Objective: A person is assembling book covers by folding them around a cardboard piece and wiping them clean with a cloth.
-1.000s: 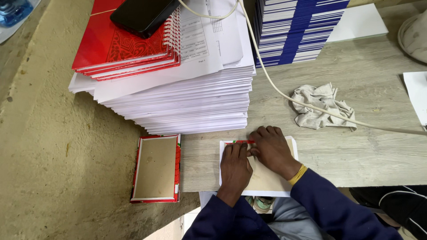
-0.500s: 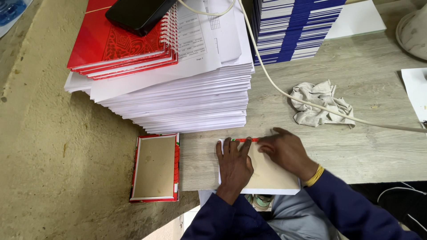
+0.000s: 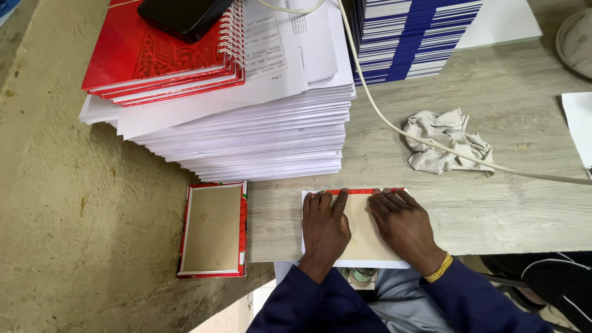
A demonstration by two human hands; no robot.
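Observation:
A tan cardboard board (image 3: 359,229) lies on a white sheet at the near edge of the wooden table (image 3: 493,203), with a red strip (image 3: 357,192) folded along its far edge. My left hand (image 3: 323,228) lies flat on the board's left half, fingers reaching the red strip. My right hand (image 3: 402,227), a yellow band at its wrist, presses flat on the right half. Both hands are spread, gripping nothing.
A tall stack of white paper (image 3: 259,123) topped with red spiral notebooks (image 3: 166,55) and a black phone (image 3: 182,13) stands behind. A blue-and-white stack (image 3: 413,37), a crumpled grey cloth (image 3: 447,142) and a white cable (image 3: 382,117) lie farther right. A red-edged board cover (image 3: 213,229) overhangs at left.
My right hand slid right along the red strip and now rests flat on the board. My left hand has spread flat on the left half.

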